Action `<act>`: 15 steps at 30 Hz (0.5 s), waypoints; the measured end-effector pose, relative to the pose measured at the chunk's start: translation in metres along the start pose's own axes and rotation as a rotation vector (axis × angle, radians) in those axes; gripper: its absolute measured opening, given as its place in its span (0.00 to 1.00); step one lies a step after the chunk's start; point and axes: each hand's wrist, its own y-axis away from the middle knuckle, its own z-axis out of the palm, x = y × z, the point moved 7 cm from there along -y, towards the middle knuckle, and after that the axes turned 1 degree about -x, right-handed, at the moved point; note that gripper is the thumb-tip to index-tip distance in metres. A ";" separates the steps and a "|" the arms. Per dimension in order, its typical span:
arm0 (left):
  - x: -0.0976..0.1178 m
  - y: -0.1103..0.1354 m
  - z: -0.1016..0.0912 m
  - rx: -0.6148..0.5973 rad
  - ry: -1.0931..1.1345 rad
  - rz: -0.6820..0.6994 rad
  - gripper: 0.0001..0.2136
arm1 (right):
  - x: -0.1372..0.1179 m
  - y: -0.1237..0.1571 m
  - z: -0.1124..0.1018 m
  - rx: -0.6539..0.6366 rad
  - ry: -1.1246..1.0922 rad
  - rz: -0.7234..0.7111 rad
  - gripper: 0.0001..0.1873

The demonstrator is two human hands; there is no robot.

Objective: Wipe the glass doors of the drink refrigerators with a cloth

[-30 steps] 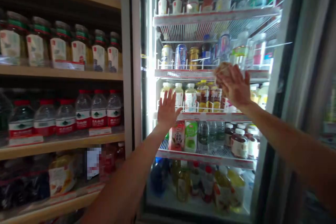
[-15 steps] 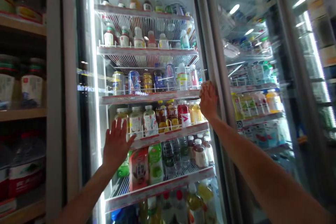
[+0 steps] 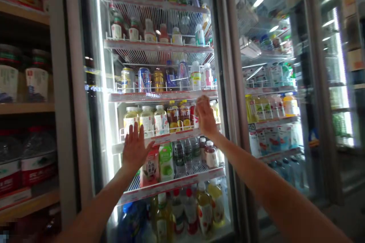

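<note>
My left hand (image 3: 135,148) is raised in front of the refrigerator's glass door, fingers stretched up and thumb apart. It holds nothing; whether its palm touches the glass I cannot tell. Higher and to the right, my right hand (image 3: 205,117) is at the glass, its fingers smeared by motion. Whether anything is in it cannot be made out. Behind it, a red-labelled bottle (image 3: 192,114) is partly hidden. Beside that stand brown iced tea bottles (image 3: 184,115). Below my left hand, a red carton (image 3: 149,169) and a green bottle (image 3: 166,161) sit on a lower shelf.
A metal door frame (image 3: 228,83) runs down right of my right hand. Past it another glass-fronted cooler holds bottled drinks (image 3: 264,108). On the left, wooden shelves (image 3: 25,108) carry jars (image 3: 37,79) and large bottles. Light strips glow inside the refrigerator.
My right hand has moved left, away from the door frame and over the red-labelled bottle. My left hand has shifted slightly right and down. The view has tilted a little.
</note>
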 end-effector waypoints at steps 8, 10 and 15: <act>0.014 0.037 0.008 -0.109 -0.016 0.084 0.30 | -0.007 0.022 -0.003 0.020 -0.010 0.201 0.30; 0.017 0.044 0.011 -0.141 -0.024 0.082 0.29 | -0.014 0.029 0.000 0.040 -0.009 0.234 0.30; 0.025 0.063 0.015 -0.173 -0.048 0.092 0.27 | -0.090 0.058 0.028 -0.171 -0.073 -0.203 0.28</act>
